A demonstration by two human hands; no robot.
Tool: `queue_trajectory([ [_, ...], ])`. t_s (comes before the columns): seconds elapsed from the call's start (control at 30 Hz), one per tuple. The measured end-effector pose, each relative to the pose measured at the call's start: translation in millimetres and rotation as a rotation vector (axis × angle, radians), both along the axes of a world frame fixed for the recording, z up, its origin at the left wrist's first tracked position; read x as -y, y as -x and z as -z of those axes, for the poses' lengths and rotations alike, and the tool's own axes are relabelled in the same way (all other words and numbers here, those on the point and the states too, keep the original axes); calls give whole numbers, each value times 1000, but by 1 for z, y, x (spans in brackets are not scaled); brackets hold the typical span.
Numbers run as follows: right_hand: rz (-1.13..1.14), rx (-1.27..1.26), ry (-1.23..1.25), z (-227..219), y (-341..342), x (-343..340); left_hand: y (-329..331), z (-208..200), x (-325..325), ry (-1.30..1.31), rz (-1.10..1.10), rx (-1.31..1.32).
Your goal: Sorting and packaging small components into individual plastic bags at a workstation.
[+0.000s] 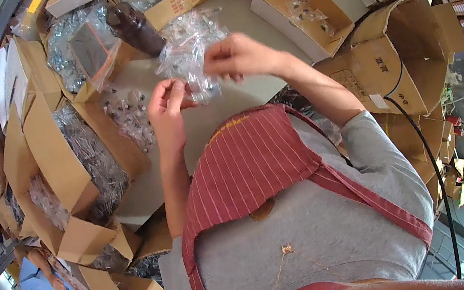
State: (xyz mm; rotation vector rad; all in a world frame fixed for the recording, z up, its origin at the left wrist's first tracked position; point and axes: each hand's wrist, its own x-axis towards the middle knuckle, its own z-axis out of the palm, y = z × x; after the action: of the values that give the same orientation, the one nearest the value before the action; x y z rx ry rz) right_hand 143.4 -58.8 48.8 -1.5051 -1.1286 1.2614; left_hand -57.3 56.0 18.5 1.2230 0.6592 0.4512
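Note:
My left hand (167,105) is closed in a pinch, thumb against fingers, at the near edge of a heap of small clear plastic bags (188,39). What it pinches is too small to make out; a clear bag (203,86) lies right beside its fingertips. To the right, my right hand (241,57) hovers over the near side of the heap with fingers curled down. Motion blurs it, so its grip does not show. Left of my left hand, small dark and metallic parts (129,114) lie scattered on the grey tabletop (246,99).
A dark brown bottle (135,30) stands behind the heap. Open cartons (92,146) of metal pieces line the left. A shallow carton (307,8) with small bagged parts lies at back right, near a large box (379,61). A black cable (427,150) hangs right. Another person (54,288) sits lower left.

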Motion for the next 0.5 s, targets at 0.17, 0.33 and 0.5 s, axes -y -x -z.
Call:
queue_trajectory([
  [0.17,386,-342,-495,-45,-67,-39,-12,88,-43,-660,-207,-242],
  [0.33,405,-244,-378,-52,-46,-45,-25,120,-53,-1129,-151,-493],
  [0.5,124,-221,-188,28,-16,-41,-32,106,-43,-850,-120,-316],
])
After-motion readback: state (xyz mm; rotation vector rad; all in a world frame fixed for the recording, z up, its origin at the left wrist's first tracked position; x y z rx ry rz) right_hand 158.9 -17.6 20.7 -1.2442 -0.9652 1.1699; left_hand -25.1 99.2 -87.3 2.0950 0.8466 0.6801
